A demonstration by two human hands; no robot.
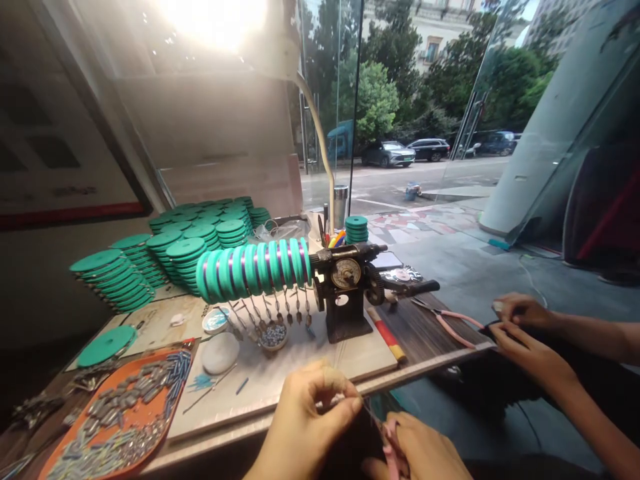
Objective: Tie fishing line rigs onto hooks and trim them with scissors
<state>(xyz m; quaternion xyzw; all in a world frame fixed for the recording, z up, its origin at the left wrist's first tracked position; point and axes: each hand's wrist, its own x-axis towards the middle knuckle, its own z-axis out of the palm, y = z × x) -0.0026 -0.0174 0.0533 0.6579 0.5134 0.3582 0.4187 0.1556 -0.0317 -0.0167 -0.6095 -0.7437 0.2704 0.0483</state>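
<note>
My left hand [305,417] pinches a small metal piece and thin line between thumb and fingertips, just off the table's front edge. My right hand [417,450] grips pink-handled pliers [390,443], jaws pointing at the pinched piece. Behind them stands a black hand-crank winder [347,287] carrying a row of green spools [255,267] with small floats dangling beneath.
Stacks of green spools [165,250] fill the back left. An orange tray [125,407] of small metal weights lies front left. A white stone [220,352], a small bowl [274,337], second pink pliers [450,320]. Another person's hands [520,330] work at right.
</note>
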